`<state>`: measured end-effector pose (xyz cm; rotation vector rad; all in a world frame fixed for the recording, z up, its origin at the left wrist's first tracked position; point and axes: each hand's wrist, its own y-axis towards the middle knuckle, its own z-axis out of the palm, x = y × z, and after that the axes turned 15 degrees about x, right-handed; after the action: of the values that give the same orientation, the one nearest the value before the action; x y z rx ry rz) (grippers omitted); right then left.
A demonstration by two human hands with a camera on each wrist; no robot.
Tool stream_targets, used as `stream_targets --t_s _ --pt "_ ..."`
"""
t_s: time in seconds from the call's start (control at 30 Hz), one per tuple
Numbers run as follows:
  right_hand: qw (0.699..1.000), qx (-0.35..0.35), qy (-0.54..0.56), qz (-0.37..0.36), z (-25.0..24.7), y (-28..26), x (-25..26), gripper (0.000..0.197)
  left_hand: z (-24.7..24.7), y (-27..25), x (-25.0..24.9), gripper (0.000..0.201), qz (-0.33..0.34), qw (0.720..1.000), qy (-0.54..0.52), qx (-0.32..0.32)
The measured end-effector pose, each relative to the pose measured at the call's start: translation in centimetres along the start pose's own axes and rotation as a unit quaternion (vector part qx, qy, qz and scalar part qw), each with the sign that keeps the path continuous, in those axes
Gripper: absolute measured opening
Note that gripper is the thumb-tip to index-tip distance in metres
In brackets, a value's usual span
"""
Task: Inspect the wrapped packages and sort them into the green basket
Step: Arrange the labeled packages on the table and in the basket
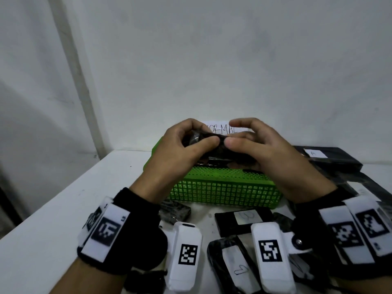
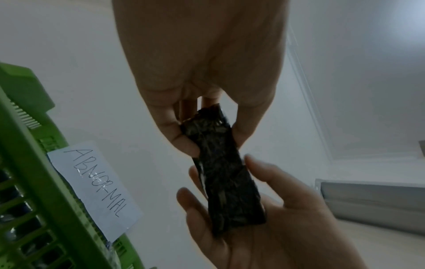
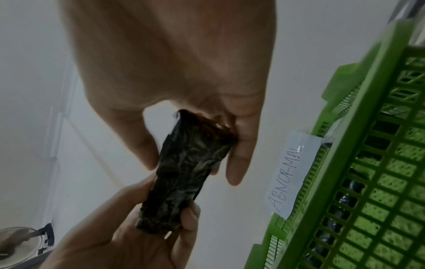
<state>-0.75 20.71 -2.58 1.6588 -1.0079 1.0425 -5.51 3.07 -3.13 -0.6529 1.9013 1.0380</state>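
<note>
A black crinkled wrapped package (image 1: 214,145) is held in the air just above the green mesh basket (image 1: 224,192). My left hand (image 1: 200,135) pinches its left end and my right hand (image 1: 232,134) pinches its right end, thumbs toward me. In the left wrist view the package (image 2: 225,178) runs from the left hand (image 2: 209,131) down into the right hand's fingers (image 2: 260,174). The right wrist view shows the package (image 3: 184,172) between the right hand (image 3: 193,145) and the left hand's fingers (image 3: 188,218). A paper label reading ABNORMAL (image 2: 96,185) is taped to the basket's far rim (image 3: 345,102).
Several other black wrapped packages with white labels lie on the white table: one in front of the basket (image 1: 244,221), one nearer me (image 1: 229,264), a small one at the left (image 1: 176,211), a long one at the back right (image 1: 331,155). Dark packages show through the basket mesh (image 3: 345,200). A white wall stands close behind.
</note>
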Motion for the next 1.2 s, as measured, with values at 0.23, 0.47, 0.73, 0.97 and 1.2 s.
stream_targets --t_s 0.23,0.47,0.73,0.97,1.2 --pt "0.995 -0.087 -0.05 -0.025 0.2 0.5 -0.4 0.04 0.8 0.0 0.0 0.016 0.035 0.999 0.001 -0.012" --pt "0.991 -0.079 -0.019 -0.111 -0.5 -0.3 0.8 0.056 1.3 -0.4 -0.7 0.044 -0.008 0.999 0.049 -0.003" --pt "1.0 -0.02 0.002 0.006 -1.0 -0.6 1.2 0.044 1.1 -0.3 -0.9 0.012 0.018 0.992 -0.108 0.056" --pt "0.988 -0.094 -0.102 -0.063 -0.7 -0.3 1.0 0.027 1.7 -0.2 -0.4 0.023 0.03 0.996 -0.074 0.031" --pt "0.982 -0.109 -0.139 -0.059 -0.6 -0.9 1.3 0.02 0.0 -0.2 -1.5 0.022 0.043 0.979 -0.192 0.061"
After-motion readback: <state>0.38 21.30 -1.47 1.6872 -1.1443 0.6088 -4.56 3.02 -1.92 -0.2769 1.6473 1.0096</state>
